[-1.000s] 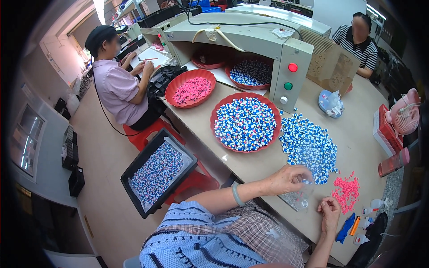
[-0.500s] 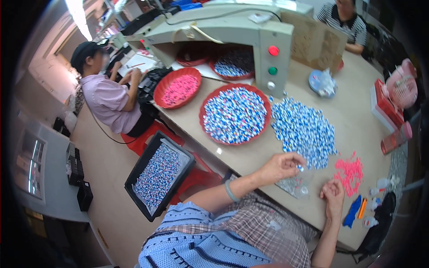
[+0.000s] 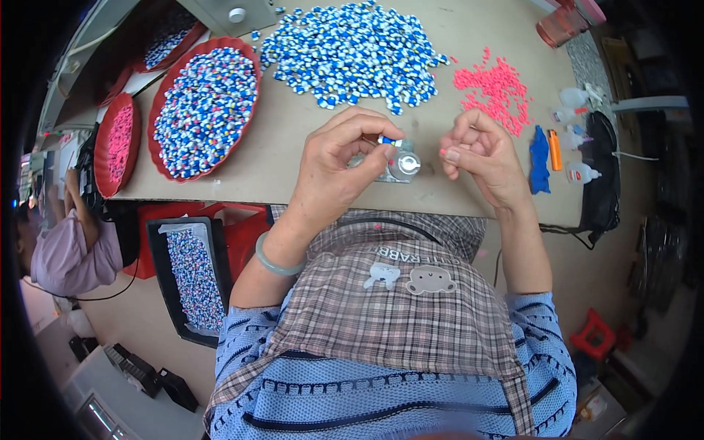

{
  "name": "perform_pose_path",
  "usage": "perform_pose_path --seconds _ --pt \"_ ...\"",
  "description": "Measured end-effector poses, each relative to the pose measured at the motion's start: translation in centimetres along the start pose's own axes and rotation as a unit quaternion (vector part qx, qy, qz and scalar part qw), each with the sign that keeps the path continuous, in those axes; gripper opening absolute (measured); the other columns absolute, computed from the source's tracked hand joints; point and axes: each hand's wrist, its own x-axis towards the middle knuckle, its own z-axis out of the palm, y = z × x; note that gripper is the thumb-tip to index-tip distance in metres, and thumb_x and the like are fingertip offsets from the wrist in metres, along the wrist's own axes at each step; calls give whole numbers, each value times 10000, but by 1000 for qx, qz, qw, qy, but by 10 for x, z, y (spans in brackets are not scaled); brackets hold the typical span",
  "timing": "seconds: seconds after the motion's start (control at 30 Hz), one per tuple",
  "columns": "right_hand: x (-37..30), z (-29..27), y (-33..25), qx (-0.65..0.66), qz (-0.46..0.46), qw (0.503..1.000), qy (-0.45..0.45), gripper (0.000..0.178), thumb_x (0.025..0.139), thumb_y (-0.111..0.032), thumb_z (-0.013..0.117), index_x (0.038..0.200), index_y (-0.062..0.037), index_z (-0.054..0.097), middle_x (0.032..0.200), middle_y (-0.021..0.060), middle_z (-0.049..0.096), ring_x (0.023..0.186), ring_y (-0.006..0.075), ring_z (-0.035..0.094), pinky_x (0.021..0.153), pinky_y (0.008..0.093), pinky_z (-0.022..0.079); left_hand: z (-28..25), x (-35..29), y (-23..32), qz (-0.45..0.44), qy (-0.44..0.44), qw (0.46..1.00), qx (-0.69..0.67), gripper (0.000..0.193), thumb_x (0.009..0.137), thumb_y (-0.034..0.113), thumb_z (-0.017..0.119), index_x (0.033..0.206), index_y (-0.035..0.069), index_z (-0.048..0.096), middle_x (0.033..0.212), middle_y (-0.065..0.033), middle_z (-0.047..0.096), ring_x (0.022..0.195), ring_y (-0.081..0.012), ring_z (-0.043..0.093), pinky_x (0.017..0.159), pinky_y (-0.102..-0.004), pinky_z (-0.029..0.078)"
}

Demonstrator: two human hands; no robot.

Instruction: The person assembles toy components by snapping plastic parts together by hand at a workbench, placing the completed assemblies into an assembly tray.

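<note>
Between the thumb and forefinger of my left hand (image 3: 334, 158) is a small blue-and-white piece (image 3: 388, 141). A tiny pink piece (image 3: 444, 152) shows at the pinched fingertips of my right hand (image 3: 484, 158). Both hands are raised over the table's near edge, apart from each other. Between them stands a small round clear container with a silvery centre (image 3: 408, 164), partly behind my left fingers. Beyond my hands spreads a loose pile of blue-and-white pieces (image 3: 352, 55). A scatter of small pink pieces (image 3: 499, 92) lies past my right hand.
A red bowl (image 3: 155, 139) full of blue-and-white pieces stands left, beside another red bowl of pink pieces (image 3: 119, 143). Right are a blue object (image 3: 540, 158), an orange-handled tool (image 3: 555, 150) and small squeeze bottles (image 3: 583, 173). A black tray (image 3: 173, 293) sits low left, near a seated person.
The view has swung, so the table appears further left and more square-on. My right hand has moved from beside the pink scatter toward my left hand, and a pink piece now shows in its fingers.
</note>
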Motion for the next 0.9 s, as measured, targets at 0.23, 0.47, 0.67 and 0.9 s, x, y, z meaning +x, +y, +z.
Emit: perform_pose_path --seconds 0.23,0.47,0.67,0.9 --pt "-9 11 0 21 -34 998 -55 217 864 16 696 967 -52 516 885 85 664 724 115 662 642 230 554 28 3 11 86 -53 973 206 154 791 -33 691 925 42 681 896 -53 623 701 -134 624 592 -247 513" --pt "-11 16 4 -14 -27 999 -22 190 874 11 687 962 -44 528 891 76 663 751 117 670 663 235 564 27 3 8 112 -55 955 270 160 773 -37 686 896 60 657 870 -56 611 682 -168 632 561 -282 511" --pt "-10 17 8 -8 -28 999 -14 178 878 25 669 956 -45 526 898 75 663 758 117 671 670 236 566 25 3 6 99 -57 957 267 140 779 -29 689 885 51 644 871 -58 615 687 -169 637 571 -279 519" --pt "-4 5 9 37 3 999 -39 231 856 16 695 950 -61 499 890 121 677 716 120 659 630 235 545 20 0 -2 36 -42 986 159 173 792 -35 681 959 9 667 954 -82 652 739 -154 649 644 -260 541"
